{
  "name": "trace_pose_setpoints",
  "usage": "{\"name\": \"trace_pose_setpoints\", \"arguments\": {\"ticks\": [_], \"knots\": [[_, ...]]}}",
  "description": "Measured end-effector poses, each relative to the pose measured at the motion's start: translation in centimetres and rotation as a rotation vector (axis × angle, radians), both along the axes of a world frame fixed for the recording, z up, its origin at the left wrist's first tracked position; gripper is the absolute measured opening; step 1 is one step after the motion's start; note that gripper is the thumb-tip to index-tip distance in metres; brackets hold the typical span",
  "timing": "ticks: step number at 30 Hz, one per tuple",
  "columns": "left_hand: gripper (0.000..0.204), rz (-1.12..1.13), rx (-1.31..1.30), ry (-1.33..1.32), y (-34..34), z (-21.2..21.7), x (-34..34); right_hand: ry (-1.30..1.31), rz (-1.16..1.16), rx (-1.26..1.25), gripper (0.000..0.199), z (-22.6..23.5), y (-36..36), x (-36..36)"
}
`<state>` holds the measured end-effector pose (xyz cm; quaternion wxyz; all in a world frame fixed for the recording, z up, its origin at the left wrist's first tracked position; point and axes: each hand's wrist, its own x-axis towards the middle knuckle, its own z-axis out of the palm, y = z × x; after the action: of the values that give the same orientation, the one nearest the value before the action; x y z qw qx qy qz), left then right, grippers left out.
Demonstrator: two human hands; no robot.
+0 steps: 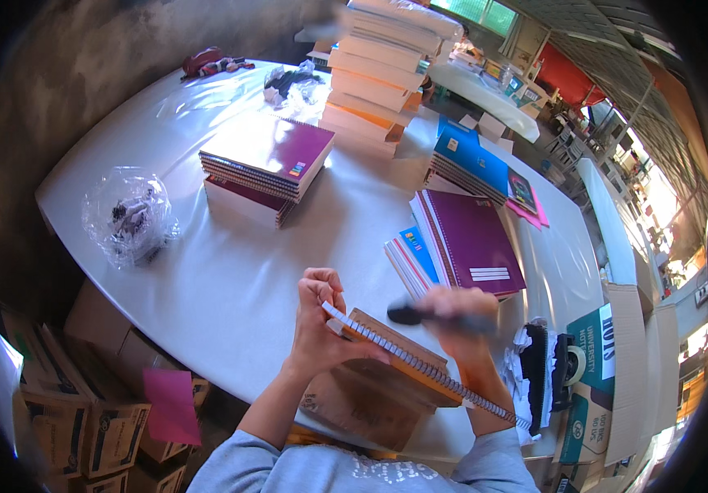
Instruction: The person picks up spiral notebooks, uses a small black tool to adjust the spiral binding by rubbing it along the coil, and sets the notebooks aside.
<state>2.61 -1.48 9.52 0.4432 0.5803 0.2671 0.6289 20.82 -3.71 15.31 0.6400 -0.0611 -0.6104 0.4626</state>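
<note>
One brown-covered spiral notebook (pixel 403 338) is held spine up by the near edge of the white-covered table (pixel 243 246), and its single wire coil (pixel 421 362) is seen running out past the lower right end, across the right forearm. The upper left end is gripped by the left hand (pixel 319 324), thumb pressed along the near face. One black tool (pixel 407 315) is clasped in the right hand (pixel 457 306), just beyond the notebook; it is blurred, so its kind cannot be told.

To the count! Two crumpled plastic bundles are spotted: one clear (pixel 128 218) by the left corner, one with dark contents (pixel 292 86) at the far edge. One stack of purple spiral notebooks (pixel 268 156) is set left of centre, its exact number unclear. One tall pile of paper blocks (pixel 374 78) is raised toward the far edge. Toward the right edge, one pile topped in blue (pixel 473 160) is laid beyond one purple notebook (pixel 477 234). One tape roll (pixel 574 366) is seen near the right-hand near corner, beside one teal carton (pixel 586 411).

Now the lettering: a white striped label is worn by that purple notebook, small multicoloured letters are printed on the left stack's top cover, and large capitals are carried by the carton.
</note>
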Motion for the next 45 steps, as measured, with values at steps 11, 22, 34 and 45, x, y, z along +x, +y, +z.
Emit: {"name": "trace_pose_setpoints", "arguments": {"ticks": [11,22,34,45], "knots": [[0.091,-0.035,-0.287,-0.063,-0.3,0.2,-0.3,-0.521,-0.055,0.129,0.028,1.1,1.2,-1.4],[0.064,-0.135,0.018,-0.1,-0.4,-0.2,-0.8,-1.077,-1.65,0.136,0.033,0.7,2.3,11.1],[0.06,0.268,0.283,-0.297,-0.2,6.5,-0.5,-0.511,-0.628,-0.678,0.041,0.6,-3.5,7.2],[0.055,-0.163,0.575,-0.83,-2.3,17.3,2.2,-0.049,0.597,-0.755,0.066,2.3,-9.2,1.5]]}}
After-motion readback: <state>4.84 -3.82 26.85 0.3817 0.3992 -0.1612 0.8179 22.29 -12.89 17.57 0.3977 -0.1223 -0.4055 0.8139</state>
